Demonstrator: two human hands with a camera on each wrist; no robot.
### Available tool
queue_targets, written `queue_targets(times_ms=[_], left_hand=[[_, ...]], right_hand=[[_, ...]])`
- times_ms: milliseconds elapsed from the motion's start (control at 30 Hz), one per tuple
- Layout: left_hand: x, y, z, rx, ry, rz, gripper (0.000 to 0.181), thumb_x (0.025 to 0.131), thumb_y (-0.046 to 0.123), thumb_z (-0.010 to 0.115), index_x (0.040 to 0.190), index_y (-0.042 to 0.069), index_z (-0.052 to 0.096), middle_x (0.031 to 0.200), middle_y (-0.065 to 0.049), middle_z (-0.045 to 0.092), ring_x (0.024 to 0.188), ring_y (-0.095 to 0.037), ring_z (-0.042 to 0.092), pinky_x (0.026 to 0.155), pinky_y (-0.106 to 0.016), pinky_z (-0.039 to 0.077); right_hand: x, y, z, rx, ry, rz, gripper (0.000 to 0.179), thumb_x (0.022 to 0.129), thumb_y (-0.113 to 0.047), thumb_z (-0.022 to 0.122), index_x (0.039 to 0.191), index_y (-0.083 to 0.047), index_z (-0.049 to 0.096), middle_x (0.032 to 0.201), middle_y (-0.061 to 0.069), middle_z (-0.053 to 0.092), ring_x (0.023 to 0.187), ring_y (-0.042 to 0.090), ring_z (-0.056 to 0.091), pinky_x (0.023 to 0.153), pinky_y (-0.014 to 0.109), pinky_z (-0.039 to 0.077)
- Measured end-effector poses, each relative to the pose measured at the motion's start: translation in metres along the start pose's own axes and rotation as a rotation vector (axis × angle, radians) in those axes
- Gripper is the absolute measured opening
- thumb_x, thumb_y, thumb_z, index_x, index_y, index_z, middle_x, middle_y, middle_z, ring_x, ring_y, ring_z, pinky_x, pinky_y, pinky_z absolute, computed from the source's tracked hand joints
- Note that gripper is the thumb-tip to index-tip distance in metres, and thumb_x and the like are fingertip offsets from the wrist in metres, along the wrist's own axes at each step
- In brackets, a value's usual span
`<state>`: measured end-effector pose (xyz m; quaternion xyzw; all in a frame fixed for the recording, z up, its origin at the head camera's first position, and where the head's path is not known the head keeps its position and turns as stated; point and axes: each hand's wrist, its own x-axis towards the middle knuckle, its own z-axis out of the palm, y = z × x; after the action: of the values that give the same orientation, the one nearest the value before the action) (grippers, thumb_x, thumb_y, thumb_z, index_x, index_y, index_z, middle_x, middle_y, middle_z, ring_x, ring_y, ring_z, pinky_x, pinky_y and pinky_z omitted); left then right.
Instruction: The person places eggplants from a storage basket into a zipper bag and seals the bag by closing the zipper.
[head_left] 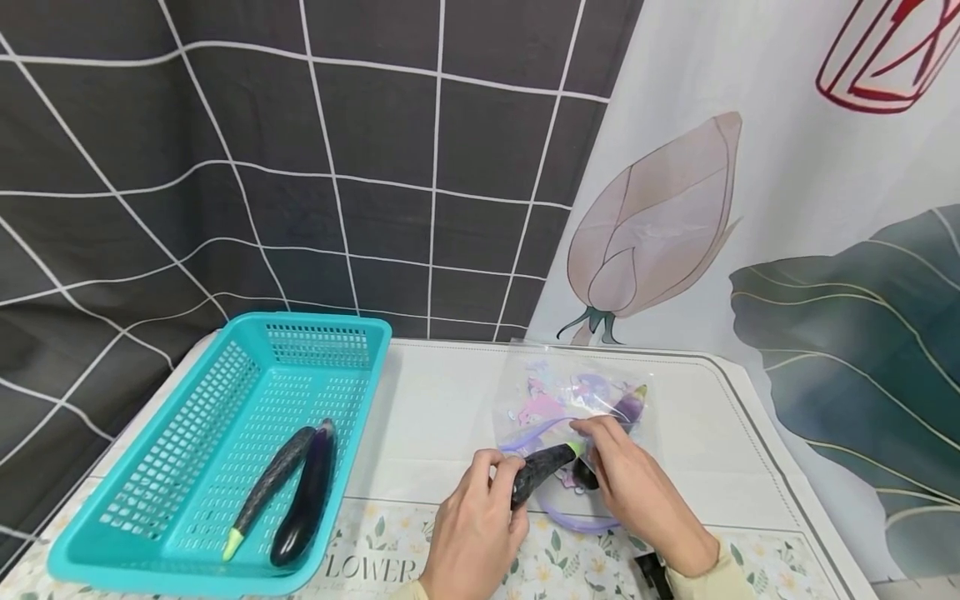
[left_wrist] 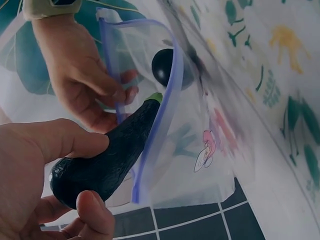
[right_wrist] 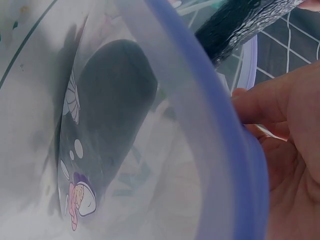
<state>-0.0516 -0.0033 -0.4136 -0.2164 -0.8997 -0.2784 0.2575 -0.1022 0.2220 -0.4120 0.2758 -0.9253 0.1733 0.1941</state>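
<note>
In the head view my left hand (head_left: 476, 525) grips a dark, wrinkled eggplant (head_left: 542, 475) by its thick end, thumb on one side and fingers on the other. The light green stem end points into the mouth of a clear zip bag (head_left: 573, 383) with a purple zip strip and pink and purple prints. My right hand (head_left: 637, 487) pinches the bag's rim (right_wrist: 215, 110), and the mouth gapes. Through the plastic shows another dark eggplant (right_wrist: 115, 95); in the head view its far end (head_left: 630, 406) looks purple with a greenish tip.
To the left stands a turquoise perforated basket (head_left: 360, 417). It holds a wrinkled eggplant (head_left: 273, 479) with a green tip and a smooth, glossy one (head_left: 306, 500). A flower-printed mat (head_left: 375, 533) covers the near table, before a dark gridded curtain (head_left: 375, 133).
</note>
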Motion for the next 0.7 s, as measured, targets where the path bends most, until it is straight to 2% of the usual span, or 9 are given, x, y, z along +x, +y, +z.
queue_targets(times_ms=[167, 500, 700], left_hand=[[-0.001, -0.001, 0.007, -0.004, 0.002, 0.004, 0.048, 0.07, 0.008, 0.089, 0.113, 0.008, 0.067, 0.107, -0.006, 0.056, 0.067, -0.011, 0.058, 0.047, -0.011, 0.042], [0.0, 0.0, 0.014, -0.003, 0.032, 0.025, 0.049, 0.069, 0.006, 0.088, 0.114, 0.007, 0.067, 0.108, -0.006, 0.056, 0.075, -0.014, 0.064, 0.053, -0.016, 0.05], [0.001, 0.001, 0.019, 0.007, 0.049, 0.033, 0.05, 0.068, 0.006, 0.087, 0.114, 0.007, 0.066, 0.109, -0.006, 0.056, 0.078, -0.014, 0.065, 0.057, -0.019, 0.054]], right_hand=[[-0.001, 0.0, 0.001, 0.005, 0.0, -0.005, 0.041, 0.088, 0.01, 0.063, 0.127, -0.003, 0.058, 0.119, 0.005, 0.058, 0.095, 0.019, 0.066, 0.069, 0.031, 0.056], [0.0, 0.001, 0.001, 0.009, 0.005, -0.021, 0.041, 0.088, 0.01, 0.062, 0.127, -0.003, 0.057, 0.118, 0.006, 0.058, 0.094, 0.02, 0.066, 0.067, 0.03, 0.056], [0.0, 0.002, 0.002, 0.01, 0.013, -0.034, 0.041, 0.087, 0.01, 0.063, 0.126, -0.003, 0.058, 0.118, 0.005, 0.058, 0.098, 0.02, 0.066, 0.071, 0.033, 0.057]])
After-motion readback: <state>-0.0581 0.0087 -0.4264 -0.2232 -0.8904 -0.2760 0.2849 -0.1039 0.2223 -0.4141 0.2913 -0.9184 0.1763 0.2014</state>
